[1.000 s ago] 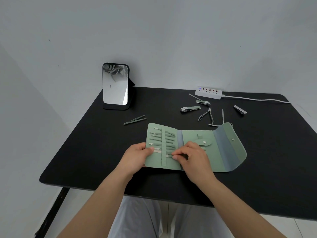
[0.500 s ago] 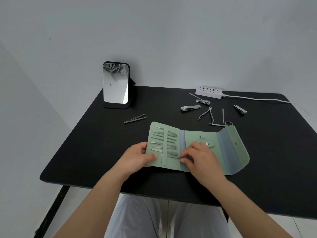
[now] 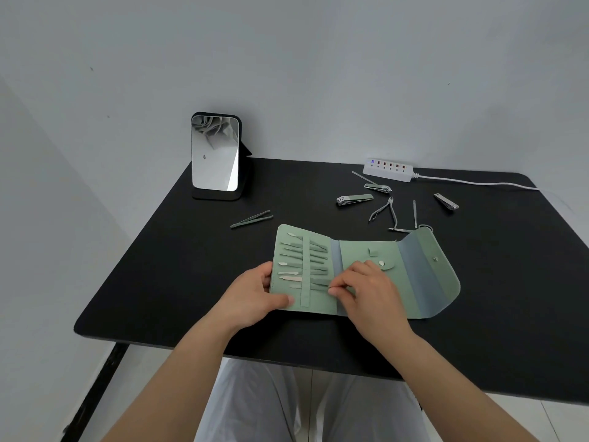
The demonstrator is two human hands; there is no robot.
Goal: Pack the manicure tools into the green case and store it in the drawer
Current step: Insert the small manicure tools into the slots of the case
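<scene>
Both hands are working on the open, soft green fold-out case (image 3: 366,253). Left hand (image 3: 251,295) is gripping its left edge; right hand (image 3: 366,290) is pinching a slim green-handled tool (image 3: 320,286) in its strap.

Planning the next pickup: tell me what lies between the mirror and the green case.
Green tweezers lie between mirror and green case, per head view.

- Soft, even, cool light over the table (image 3: 191,266); no hard shadows.
- Mirror (image 3: 215,153) catches a bright streak along its right edge.
- Focus sharp around the mirror; wide-angle bend bows the table edges away from it.
</scene>
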